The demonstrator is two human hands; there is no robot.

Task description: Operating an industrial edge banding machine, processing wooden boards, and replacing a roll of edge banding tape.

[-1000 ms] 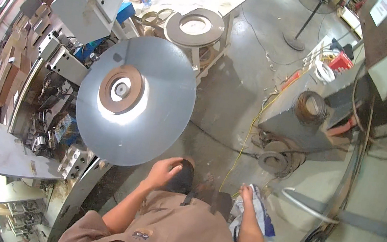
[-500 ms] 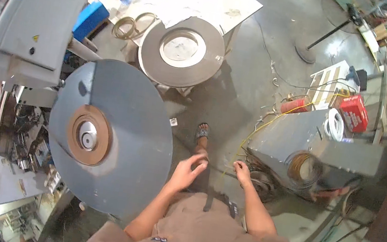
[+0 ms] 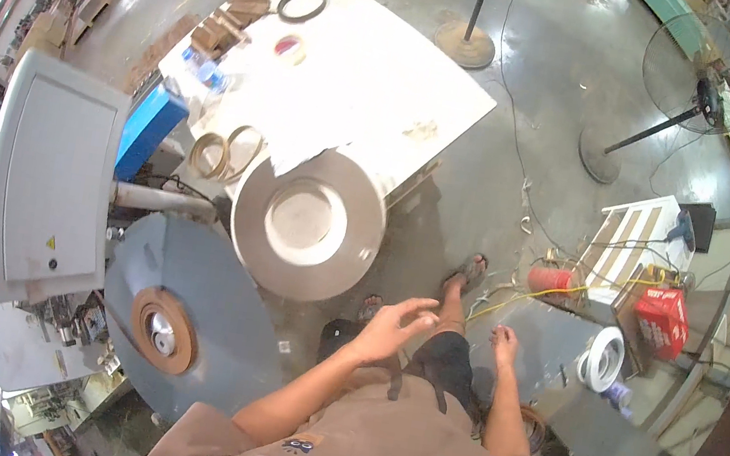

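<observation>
Overhead, we saw the left hand spread open with its fingers apart and holding nothing, hovering just beside the lower right edge of the round metal disc that lay flat at the corner of the white desk. The right hand hung loosely open and empty near the grey metal box, well apart from the disc. To the left, the large grey wheel with its brown hub stood below the disc.
</observation>
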